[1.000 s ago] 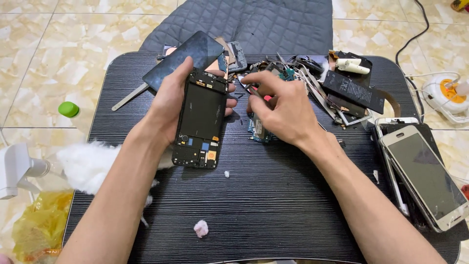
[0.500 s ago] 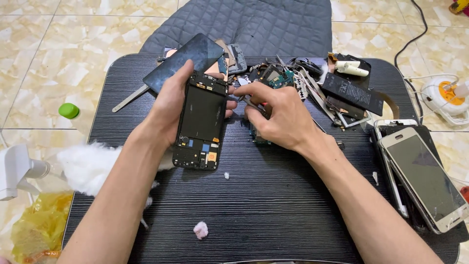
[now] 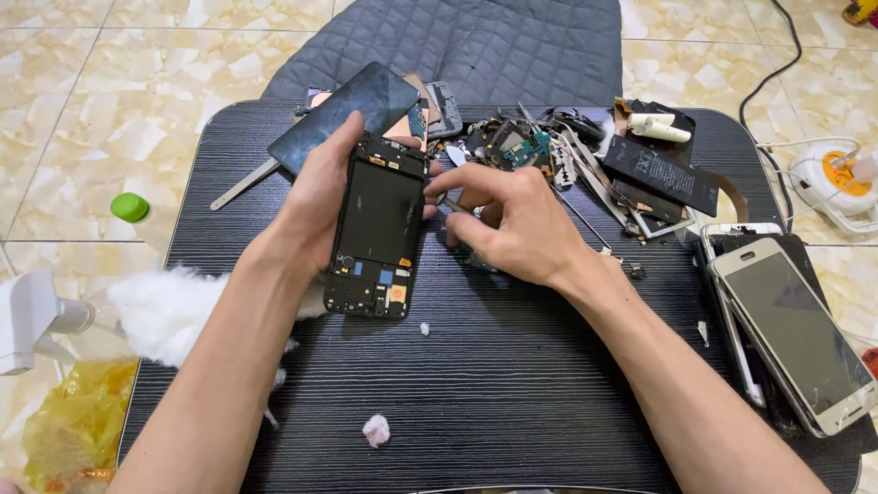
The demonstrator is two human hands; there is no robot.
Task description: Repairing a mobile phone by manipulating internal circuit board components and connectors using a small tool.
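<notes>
My left hand (image 3: 320, 197) grips an opened black phone frame (image 3: 377, 233), held upright over the dark wood-grain table (image 3: 512, 393); small blue and orange parts show at its lower end. My right hand (image 3: 512, 220) is beside the frame's upper right edge, fingers pinched on a thin metal tool (image 3: 453, 203) whose tip touches the frame. A black screen panel (image 3: 343, 114) lies behind the left hand.
A heap of phone parts and circuit boards (image 3: 530, 146) sits at the back, a black battery (image 3: 660, 174) to its right. Stacked phones (image 3: 791, 329) lie at the right edge. White cotton (image 3: 165, 311) hangs off the left side, small wads (image 3: 376, 428) in front. A power strip (image 3: 837, 178) is on the floor.
My right hand has drawn back from the parts heap toward the phone frame, and now holds the thin tool against the frame's edge. The left hand has kept the frame steady.
</notes>
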